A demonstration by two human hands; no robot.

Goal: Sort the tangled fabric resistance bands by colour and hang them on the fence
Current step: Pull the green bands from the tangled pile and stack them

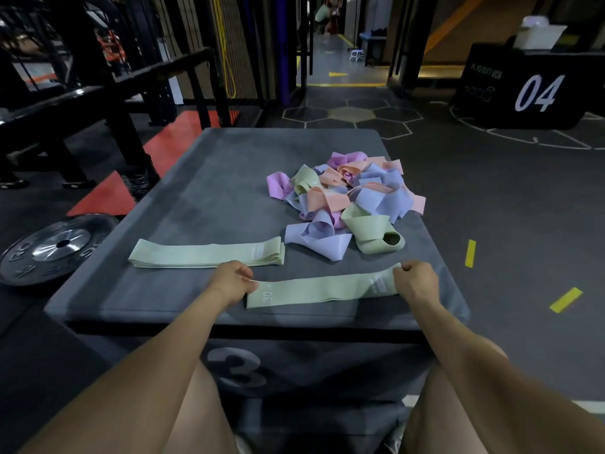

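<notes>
While both hands, left hand (233, 279) and right hand (415, 280), pinch its ends, a green band (322, 289) marked "30" lies stretched flat on the box (209, 198)

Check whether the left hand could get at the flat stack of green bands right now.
Probably yes, once it lets go: the left hand pinches the green band, and the stack lies just beyond it, nothing between.

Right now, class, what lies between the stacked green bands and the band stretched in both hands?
Only bare grey box top, seen in the head view, between the stack and the held band.
</notes>
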